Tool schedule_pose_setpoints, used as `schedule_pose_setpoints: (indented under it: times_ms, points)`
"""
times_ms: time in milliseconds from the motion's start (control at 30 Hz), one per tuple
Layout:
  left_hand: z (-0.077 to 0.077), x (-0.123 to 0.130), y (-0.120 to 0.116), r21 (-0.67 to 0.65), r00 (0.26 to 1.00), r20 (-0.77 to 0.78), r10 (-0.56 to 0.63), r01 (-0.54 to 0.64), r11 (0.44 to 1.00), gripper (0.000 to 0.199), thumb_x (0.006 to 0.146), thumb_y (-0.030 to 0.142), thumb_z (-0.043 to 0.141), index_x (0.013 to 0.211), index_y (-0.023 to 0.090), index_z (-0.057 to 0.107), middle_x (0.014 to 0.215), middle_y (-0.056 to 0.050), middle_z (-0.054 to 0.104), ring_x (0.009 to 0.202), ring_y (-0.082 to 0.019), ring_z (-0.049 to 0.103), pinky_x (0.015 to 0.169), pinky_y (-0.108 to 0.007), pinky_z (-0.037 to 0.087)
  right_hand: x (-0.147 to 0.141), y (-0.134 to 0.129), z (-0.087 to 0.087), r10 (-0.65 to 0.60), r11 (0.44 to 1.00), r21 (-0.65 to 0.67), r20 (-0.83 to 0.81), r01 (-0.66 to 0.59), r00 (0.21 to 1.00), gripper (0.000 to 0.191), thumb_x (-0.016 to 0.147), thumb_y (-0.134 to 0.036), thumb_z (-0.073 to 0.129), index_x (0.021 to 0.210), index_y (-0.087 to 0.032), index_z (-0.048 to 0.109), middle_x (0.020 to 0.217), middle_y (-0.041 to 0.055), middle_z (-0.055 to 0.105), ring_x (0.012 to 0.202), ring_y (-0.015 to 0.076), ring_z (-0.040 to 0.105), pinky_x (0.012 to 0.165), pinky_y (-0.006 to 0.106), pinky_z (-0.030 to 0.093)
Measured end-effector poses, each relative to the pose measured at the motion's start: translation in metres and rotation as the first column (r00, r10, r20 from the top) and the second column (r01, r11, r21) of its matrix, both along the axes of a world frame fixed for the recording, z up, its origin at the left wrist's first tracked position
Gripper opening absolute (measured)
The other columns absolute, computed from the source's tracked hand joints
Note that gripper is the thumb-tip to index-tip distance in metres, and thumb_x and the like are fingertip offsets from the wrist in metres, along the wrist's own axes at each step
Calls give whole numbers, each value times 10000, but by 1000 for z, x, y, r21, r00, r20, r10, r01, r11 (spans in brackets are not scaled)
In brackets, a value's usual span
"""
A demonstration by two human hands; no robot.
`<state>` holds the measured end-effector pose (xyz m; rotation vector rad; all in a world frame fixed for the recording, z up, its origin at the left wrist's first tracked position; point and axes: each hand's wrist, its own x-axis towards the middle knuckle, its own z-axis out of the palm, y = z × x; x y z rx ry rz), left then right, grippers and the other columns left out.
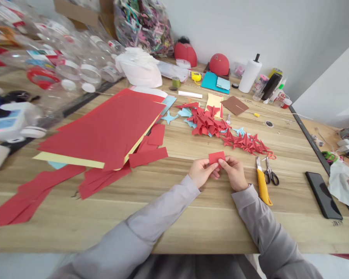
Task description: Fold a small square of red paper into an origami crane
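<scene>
Head cam view, and the closest thing is a pair of grey sleeves (163,221) resting out over the wooden table (174,228). Both hands are up just off the tabletop, pinching one small red paper square (216,157) between them. The left hand (202,172) and right hand (234,172) each grip an edge with thumb and fingertips, other fingers loosely curled, which seems to keep the piece taut and in clear view.

Just right of them, a yellow utility knife (263,186) and red-handled scissors (270,172) sit within easy reach, with a black phone (323,195) further right. Off to the left are loose red paper strips (147,155) and a big stack of red sheets (104,128), probably kept there as supply.

Further on lies a heap of folded red paper shapes (206,122) mixed with blue ones, all bunched together like finished pieces. Along the far edge stand a paper towel roll (249,75) and a clear plastic bag (142,29) stuffed with colourful paper scraps. Far left, clear plastic bottles (87,69) lie piled up, and they look empty.
</scene>
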<state>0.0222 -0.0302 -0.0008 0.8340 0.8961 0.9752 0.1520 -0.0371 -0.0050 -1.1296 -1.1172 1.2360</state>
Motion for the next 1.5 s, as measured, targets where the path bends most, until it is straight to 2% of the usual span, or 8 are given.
schedule_pose_setpoints:
  times_ms: [433, 567, 667, 833, 1100, 1500]
  points:
    - [1, 1, 0, 8, 1000, -17, -20, 20, 1000, 333, 564, 367, 755, 678, 85, 619, 530, -32, 620, 422, -131, 585, 423, -245, 504, 1, 1, -2, -15, 1000, -3, 2, 15, 1000, 267, 686, -358, 677, 558, -176, 529, 540, -32, 552, 513, 98, 477, 543, 250, 386]
    - [2, 0, 0, -51, 999, 33, -10, 11, 999, 373, 540, 381, 768, 715, 83, 626, 551, -30, 625, 422, -122, 579, 431, -249, 507, 0, 0, -2, -66, 997, 41, -26, 67, 997, 212, 652, -325, 711, 708, -200, 550, 628, -31, 587, 560, 109, 520, 560, 250, 424]
    - [2, 0, 1, -72, 999, 37, 9, -6, 997, 390, 524, 383, 776, 726, 82, 631, 543, -24, 622, 420, -117, 576, 431, -243, 506, 0, 1, 0, -99, 988, 109, -62, 106, 993, 286, 621, -276, 738, 822, -232, 540, 707, -35, 602, 620, 113, 550, 591, 244, 446]
    - [1, 0, 1, -78, 999, 29, 14, -11, 997, 381, 529, 367, 775, 731, 80, 626, 520, -16, 615, 412, -121, 578, 430, -244, 505, 2, 2, 0, -93, 992, 80, -27, 95, 995, 186, 641, -291, 719, 746, -208, 590, 692, -22, 598, 603, 109, 547, 585, 252, 460]
    - [-2, 0, 2, -22, 1000, 10, 4, -4, 1000, 352, 567, 359, 752, 740, 84, 618, 528, -24, 624, 425, -128, 589, 438, -252, 511, 3, 5, -2, -152, 988, 38, 1, 152, 988, 209, 591, -317, 751, 667, -190, 604, 635, -18, 627, 592, 118, 567, 615, 270, 464]
    - [1, 1, -1, 73, 991, -129, -22, 31, 997, 225, 600, 267, 737, 705, 92, 641, 496, -23, 617, 438, -133, 588, 469, -260, 514, 4, 5, -2, -171, 985, 35, 1, 171, 985, 202, 612, -304, 748, 648, -177, 595, 581, -24, 608, 528, 98, 534, 541, 242, 428]
